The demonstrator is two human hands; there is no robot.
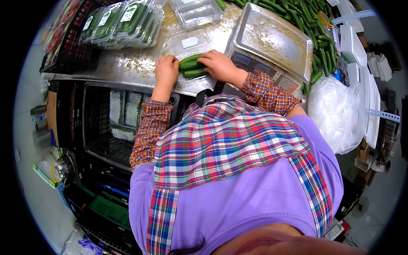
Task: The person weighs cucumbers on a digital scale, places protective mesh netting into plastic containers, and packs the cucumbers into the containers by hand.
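Note:
Several green cucumbers lie side by side at the metal table's near edge, between my two hands. My left hand is closed at their left ends, fingers curled in. From the other side my right hand grips their right ends, with its fingertips on top. Just beyond them is a clear plastic lid with a white label; whether it joins a tray beneath the cucumbers I cannot tell.
Packed cucumber boxes stand at the back left beside a dark crate. Empty clear containers sit behind. A scale is at right, before a cucumber pile. A plastic bag hangs at right; a black crate stands below left.

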